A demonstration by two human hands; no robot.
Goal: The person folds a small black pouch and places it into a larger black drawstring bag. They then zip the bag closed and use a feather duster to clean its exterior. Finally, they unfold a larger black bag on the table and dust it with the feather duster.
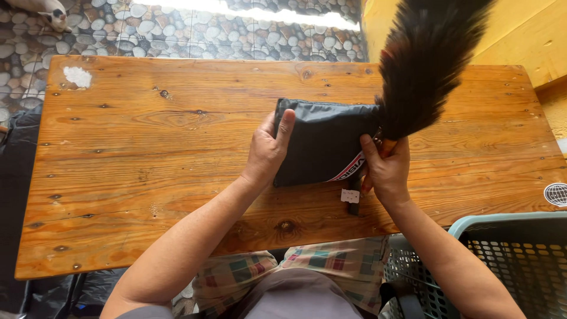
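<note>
A folded dark grey package [322, 142] lies on the wooden table [147, 153]. My left hand [267, 150] grips its left edge, thumb on top. My right hand [387, 171] sits at the package's right edge and holds the orange handle of a feather duster [422, 65], whose dark brown and black plumes rise to the upper right. A dark strap with a small white tag [350, 196] hangs from the package near my right hand.
A pale blue perforated plastic basket [502, 260] stands at the lower right beside my knees. A pebble-patterned floor [195, 29] lies beyond the table. A yellow wooden wall [531, 35] rises at the upper right. Dark plastic bags [15, 177] lie on the left.
</note>
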